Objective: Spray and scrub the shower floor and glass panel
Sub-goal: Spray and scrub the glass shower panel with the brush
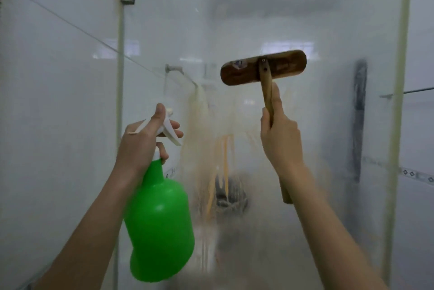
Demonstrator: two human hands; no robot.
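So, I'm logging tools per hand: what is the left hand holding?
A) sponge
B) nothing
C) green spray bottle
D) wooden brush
C: the left hand grips the trigger head of the green spray bottle, while the right hand holds the wooden brush by its handle.
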